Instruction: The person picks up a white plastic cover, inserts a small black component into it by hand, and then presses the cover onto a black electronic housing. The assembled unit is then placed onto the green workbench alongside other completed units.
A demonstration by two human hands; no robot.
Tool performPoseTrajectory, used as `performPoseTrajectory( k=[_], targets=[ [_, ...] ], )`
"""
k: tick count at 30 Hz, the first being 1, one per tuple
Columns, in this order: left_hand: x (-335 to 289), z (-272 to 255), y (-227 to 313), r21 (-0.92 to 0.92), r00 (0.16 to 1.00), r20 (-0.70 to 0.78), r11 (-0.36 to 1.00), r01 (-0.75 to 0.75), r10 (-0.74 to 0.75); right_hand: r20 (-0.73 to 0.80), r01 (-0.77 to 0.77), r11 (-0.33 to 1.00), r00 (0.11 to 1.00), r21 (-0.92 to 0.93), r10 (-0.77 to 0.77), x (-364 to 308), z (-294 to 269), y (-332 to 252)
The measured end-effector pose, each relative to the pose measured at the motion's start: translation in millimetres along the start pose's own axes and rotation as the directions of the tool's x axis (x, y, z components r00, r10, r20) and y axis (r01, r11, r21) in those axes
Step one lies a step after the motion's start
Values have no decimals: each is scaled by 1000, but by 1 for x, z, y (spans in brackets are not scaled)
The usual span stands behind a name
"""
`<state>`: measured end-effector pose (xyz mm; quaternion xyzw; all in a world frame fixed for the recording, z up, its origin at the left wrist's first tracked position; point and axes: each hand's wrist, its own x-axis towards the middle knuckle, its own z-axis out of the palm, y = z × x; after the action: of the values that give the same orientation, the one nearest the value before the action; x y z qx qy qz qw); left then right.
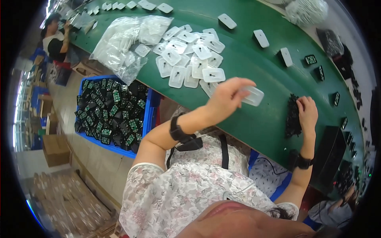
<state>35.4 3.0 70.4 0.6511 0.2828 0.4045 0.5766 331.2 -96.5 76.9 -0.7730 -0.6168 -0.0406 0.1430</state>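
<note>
My left hand (227,99) grips a translucent white rectangular plastic cover (256,96) by its near end, just above the green table. Beyond that hand spreads a heap of similar white covers (184,55), many with a small black piece lying on them. To the right, a pile of small black parts (293,123) lies on the table. My right hand (308,113) is at the edge of this pile, thumb and fingers pinched together. Whatever sits between those fingertips is too small to make out.
A clear plastic bag (123,39) of white covers lies left of the heap. A blue crate (149,115) of black and green circuit modules stands beside the table (242,55). White covers and modules (310,59) line its far side. A person (55,39) sits far left; a black box (329,154) stands right.
</note>
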Motion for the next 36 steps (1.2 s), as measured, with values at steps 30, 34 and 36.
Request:
performPoseTrajectory(
  k=[30, 34, 36],
  targets=[
    [14, 39, -34, -366, 938, 164, 864, 345, -305, -187, 188, 721, 979, 667, -83, -2, 26, -104],
    [14, 39, -33, -339, 925, 208, 864, 373, -318, -296, 340, 775, 933, 532, -207, -3, 26, -99],
    [13, 40, -34, -404, 944, 212, 858, 319, -251, -316, 348, 805, 925, 481, -210, -1, 22, -99]
  ],
)
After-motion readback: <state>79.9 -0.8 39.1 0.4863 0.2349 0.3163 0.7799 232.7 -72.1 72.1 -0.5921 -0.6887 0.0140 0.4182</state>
